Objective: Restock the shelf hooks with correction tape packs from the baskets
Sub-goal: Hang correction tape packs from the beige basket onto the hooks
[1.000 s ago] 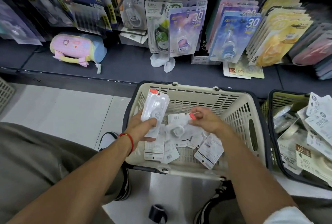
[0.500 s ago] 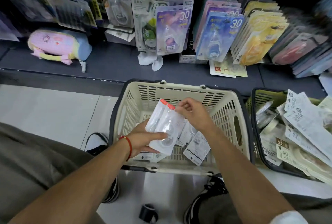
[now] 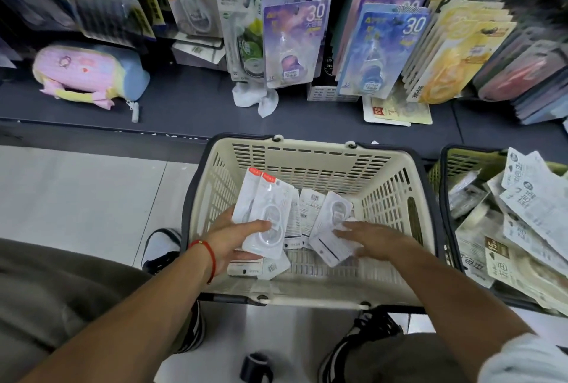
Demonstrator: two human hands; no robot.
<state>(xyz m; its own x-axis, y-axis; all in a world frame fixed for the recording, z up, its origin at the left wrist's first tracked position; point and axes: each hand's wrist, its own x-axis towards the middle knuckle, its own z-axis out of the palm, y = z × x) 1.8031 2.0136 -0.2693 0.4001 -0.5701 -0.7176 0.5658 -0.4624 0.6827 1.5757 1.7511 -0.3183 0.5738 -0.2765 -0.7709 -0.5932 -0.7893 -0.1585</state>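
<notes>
Dark grey shelf deck (image 3: 190, 106): hanging blister cards are displayed above it, and a pink-and-blue plush pencil case (image 3: 89, 73) is laid on it at the left.
Cream slatted plastic basket (image 3: 310, 164): set on the floor before the shelf; loose white correction tape packs (image 3: 310, 205) are scattered on its bottom.
Dark-rimmed green basket (image 3: 451, 167): placed just beside it on the right, heaped with packs.
Left hand (image 3: 233, 236): a small stack of clear-fronted white packs with orange tabs (image 3: 267, 213) is gripped between thumb and fingers.
Right hand (image 3: 373, 239): fingers extended, laid on one white pack (image 3: 330, 229) inside the cream basket.
</notes>
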